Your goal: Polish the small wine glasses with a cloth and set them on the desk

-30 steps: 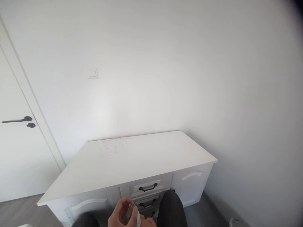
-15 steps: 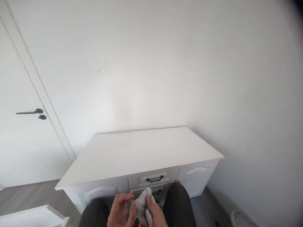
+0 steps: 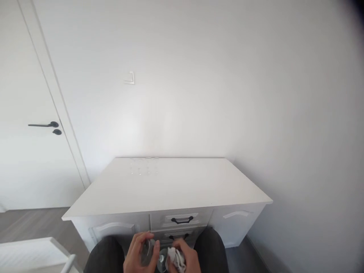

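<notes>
The small clear glass object, which may be a drinking glass though it is too low in the frame to be sure, sits between both hands at the bottom edge of the view, over the person's lap and below the front of the worktop. The left hand has its grip curled round the glass's left side, fingers closed on it. The right hand has its grip bunched shut on a crumpled white-grey cloth, which presses against the glass's right side. Judging from this, the rubbing of the glass is under way rather than finished: cloth and glass touch, and the glass is in hand rather than set down. The glass looks transparent with pale highlights; whether any marks remain on it cannot be told.

Dark trouser knees frame the hands. Beyond them stands a white wooden worktop with a black-handled drawer and faint pale spots near its back edge. To the left are a white door with a black lever handle, a white wall switch, grey wood flooring and a white slatted piece.
</notes>
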Demonstrator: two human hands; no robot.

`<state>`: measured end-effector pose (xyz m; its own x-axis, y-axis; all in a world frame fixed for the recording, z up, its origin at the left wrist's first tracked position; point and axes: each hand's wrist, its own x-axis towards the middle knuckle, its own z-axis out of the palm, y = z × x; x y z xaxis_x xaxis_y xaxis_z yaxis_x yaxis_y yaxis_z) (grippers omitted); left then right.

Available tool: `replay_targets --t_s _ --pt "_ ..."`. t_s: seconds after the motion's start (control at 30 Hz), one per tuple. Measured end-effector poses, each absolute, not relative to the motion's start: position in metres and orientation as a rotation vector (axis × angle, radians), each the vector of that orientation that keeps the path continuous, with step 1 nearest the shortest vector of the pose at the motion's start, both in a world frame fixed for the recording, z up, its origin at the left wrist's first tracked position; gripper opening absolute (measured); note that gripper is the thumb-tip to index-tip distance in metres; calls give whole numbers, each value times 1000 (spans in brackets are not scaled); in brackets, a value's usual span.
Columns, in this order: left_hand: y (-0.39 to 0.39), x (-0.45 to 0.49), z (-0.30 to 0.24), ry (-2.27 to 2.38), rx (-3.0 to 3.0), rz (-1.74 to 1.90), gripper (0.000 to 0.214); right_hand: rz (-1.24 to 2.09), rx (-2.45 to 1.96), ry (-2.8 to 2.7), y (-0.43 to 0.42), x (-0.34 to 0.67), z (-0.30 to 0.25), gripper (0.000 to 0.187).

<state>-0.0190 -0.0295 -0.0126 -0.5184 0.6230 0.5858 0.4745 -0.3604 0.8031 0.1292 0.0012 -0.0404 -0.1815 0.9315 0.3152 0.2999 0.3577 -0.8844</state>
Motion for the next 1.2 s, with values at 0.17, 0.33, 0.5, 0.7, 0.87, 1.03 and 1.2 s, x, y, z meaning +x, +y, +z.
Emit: replay_targets --t_s 0.17,0.33,0.5,0.7,0.87,1.03,1.2 --pt "-27 6 -2 1469 1863 1672 10 940 -1084 -1753 -10 133 -42 13" --pt "-19 17 4 1443 1655 1644 50 814 -1243 -1605 20 159 -40 23" --pt "-26 -5 -11 1487 1388 1641 42 648 -1470 -1458 116 198 -28 36" --pt "-40 -41 -27 1496 1310 1602 50 587 -1692 -1444 243 217 -2 24" --pt "-38 -78 -42 1567 1229 1674 48 538 -1828 -1474 298 208 -2 29" --pt "-16 -103 -49 1648 1099 1713 52 466 -1940 -1495 331 201 -4 31" --pt "46 -97 -28 1720 1131 1513 51 396 -2060 -1572 345 201 -12 31"
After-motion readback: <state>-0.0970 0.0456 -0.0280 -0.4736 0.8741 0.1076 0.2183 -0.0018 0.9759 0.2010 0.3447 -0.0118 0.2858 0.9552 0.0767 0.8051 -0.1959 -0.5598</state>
